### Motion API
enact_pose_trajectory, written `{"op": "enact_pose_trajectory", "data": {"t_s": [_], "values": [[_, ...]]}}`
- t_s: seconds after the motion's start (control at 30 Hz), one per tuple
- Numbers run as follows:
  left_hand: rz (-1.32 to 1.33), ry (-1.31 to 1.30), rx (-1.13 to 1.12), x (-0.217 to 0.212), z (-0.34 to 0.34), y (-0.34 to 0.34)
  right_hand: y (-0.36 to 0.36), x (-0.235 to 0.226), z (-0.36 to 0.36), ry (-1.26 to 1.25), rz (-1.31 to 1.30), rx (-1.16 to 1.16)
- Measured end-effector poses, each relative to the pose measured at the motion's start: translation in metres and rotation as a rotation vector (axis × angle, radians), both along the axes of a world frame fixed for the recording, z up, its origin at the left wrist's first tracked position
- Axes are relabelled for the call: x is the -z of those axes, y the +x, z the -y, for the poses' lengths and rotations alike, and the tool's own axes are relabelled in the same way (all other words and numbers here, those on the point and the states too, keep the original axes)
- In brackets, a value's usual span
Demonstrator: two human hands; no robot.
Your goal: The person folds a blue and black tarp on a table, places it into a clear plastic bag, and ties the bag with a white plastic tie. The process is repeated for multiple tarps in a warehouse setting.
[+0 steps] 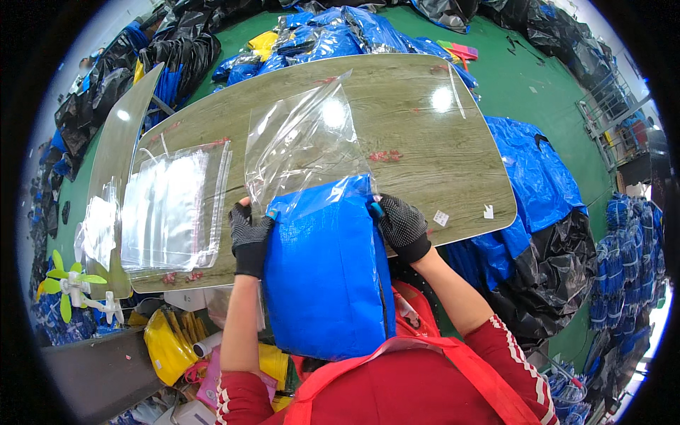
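A folded blue plastic-woven bundle [322,273] rests against my body at the near edge of the table. Its far end sits at the mouth of a clear plastic bag [301,138], which lies crumpled across the tabletop. My left hand [251,237], in a black dotted glove with bare fingertips, is closed at the bundle's left corner and pinches the bag's edge there. At the right corner my right hand [403,228], gloved alike, is closed on the bag's other edge. The fingertips are partly hidden by plastic.
A stack of clear plastic bags [173,209] lies on the wood-patterned table [432,142] at left. Blue bundles [333,35] are heaped on the green floor beyond. A small green-bladed fan [73,282] stands at left; blue and black sheeting [538,241] sits at right.
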State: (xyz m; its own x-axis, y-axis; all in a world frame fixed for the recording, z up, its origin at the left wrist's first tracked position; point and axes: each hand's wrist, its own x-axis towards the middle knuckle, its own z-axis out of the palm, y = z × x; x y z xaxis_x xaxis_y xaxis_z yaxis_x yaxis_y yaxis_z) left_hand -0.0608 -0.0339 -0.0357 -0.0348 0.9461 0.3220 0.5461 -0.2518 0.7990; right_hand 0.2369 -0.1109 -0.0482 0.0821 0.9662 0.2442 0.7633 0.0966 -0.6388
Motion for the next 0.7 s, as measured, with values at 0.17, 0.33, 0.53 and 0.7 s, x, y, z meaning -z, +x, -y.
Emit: {"op": "enact_pose_trajectory", "data": {"t_s": [0.17,0.33,0.53,0.7], "values": [[0.506,-0.718,0.283,0.0,-0.006,-0.007,0.041,-0.007,0.007,-0.329,-0.207,-0.155],[0.683,-0.966,0.437,-0.011,0.0,0.017,0.072,-0.034,-0.034,-0.6,-1.122,0.063],[0.776,-0.934,0.338,-0.044,0.041,0.023,0.002,-0.043,0.049,-0.41,-1.054,-0.153],[0.558,-1.006,0.26,-0.027,0.072,0.052,0.014,-0.016,0.106,-0.584,-0.976,0.142]]}}
